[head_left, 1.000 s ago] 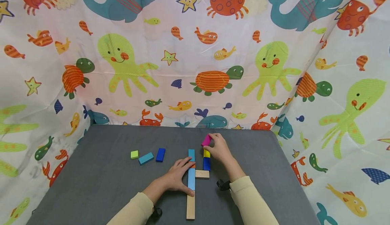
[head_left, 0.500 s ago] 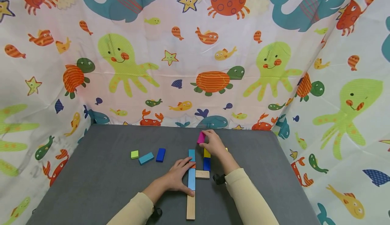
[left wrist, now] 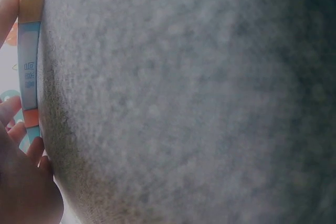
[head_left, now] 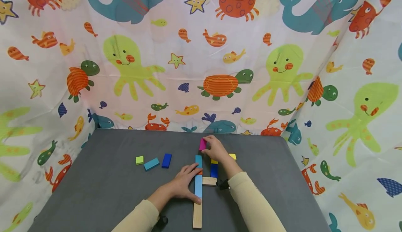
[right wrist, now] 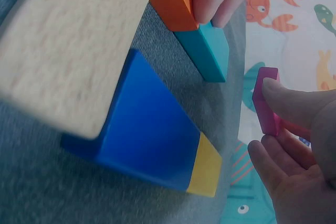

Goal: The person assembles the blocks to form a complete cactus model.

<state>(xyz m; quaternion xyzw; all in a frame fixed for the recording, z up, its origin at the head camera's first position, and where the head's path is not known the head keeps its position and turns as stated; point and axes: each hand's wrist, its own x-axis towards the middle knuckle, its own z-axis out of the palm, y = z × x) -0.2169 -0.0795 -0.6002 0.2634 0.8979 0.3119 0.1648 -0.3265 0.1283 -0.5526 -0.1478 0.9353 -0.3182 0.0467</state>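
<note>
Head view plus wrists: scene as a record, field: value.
Left hand: fingers on orange block, thumb near the long wood/light blue join
Right hand: pinches pink block
Main row, near to far: long wood block, light blue block, orange block, teal block
Side branch: short wood block, blue block, yellow block
Loose, left: green block, second teal block, second blue block
Partly hidden by right arm: second yellow block
Surface: gray table

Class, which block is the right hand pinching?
The magenta block, the only one that colour; the right hand pinches it, while the others lie on the table.
</note>
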